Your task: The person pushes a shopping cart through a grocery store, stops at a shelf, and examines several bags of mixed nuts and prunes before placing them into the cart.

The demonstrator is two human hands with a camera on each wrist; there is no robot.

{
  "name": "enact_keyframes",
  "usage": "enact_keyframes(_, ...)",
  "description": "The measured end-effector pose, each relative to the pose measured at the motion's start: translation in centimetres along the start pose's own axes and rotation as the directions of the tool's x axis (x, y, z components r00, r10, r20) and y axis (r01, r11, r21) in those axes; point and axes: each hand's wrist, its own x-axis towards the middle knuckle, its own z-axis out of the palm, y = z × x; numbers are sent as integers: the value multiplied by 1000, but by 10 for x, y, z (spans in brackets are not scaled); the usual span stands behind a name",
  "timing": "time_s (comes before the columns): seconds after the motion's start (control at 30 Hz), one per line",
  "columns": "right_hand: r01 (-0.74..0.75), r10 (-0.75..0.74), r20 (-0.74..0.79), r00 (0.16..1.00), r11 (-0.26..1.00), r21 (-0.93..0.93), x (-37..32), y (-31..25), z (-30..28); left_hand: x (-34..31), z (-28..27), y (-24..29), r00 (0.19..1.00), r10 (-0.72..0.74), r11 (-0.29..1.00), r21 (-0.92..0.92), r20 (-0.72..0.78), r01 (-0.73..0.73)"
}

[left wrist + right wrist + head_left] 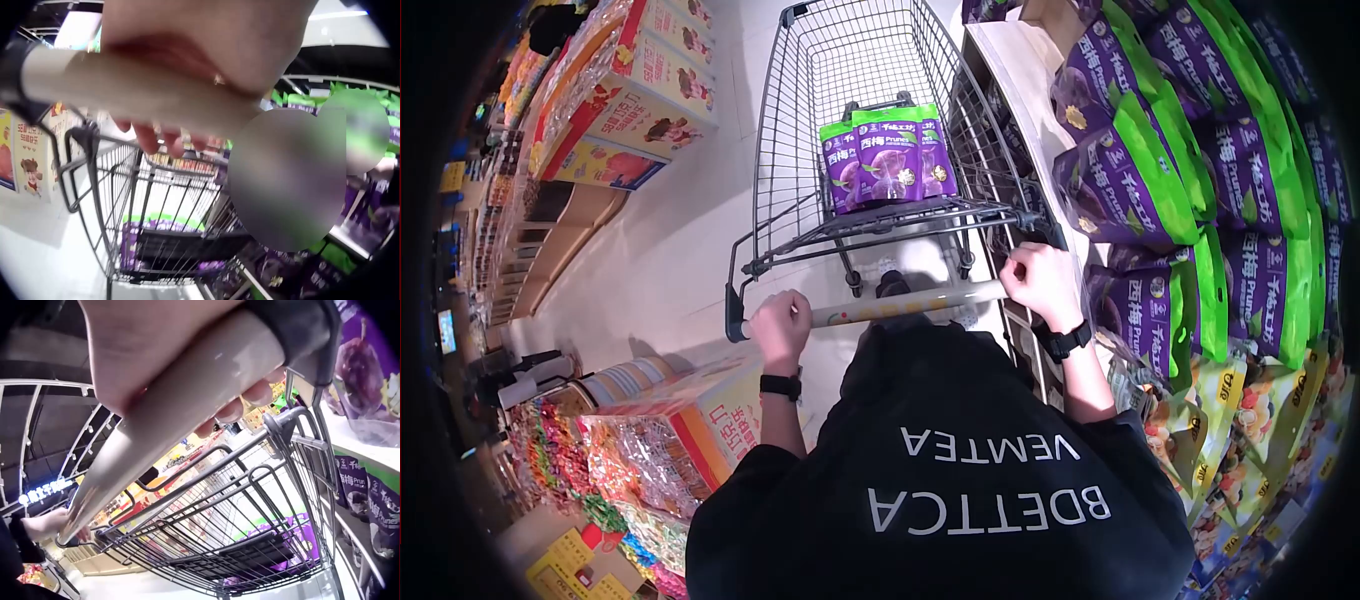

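My left hand (780, 322) grips the pale handlebar (900, 306) of a shopping cart near its left end. Toward the bar's right end, my right hand (1042, 284) is wrapped round it too. In both wrist views the fingers curl under the bar, with fingertips (256, 394) showing beyond it in the right wrist view. Inside the dark wire cart (800, 60) stand several purple and green bags of prunes (890, 165), grouped upright at the end near the handle.
To the right, a shelf (1022, 60) bears stacked prune bags (1130, 180), close beside the cart. Other snack bags (1200, 420) lie nearer me on that side. On the left stand printed boxes (650, 100) and a bin of wrapped sweets (640, 460). Pale floor (670, 240) runs between.
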Motion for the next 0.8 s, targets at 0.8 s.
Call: enact_keyframes(0.8,22,32,524,851,995,-96,166,-51,-5,135,-40,-60,996,-46,880,-469,78,78)
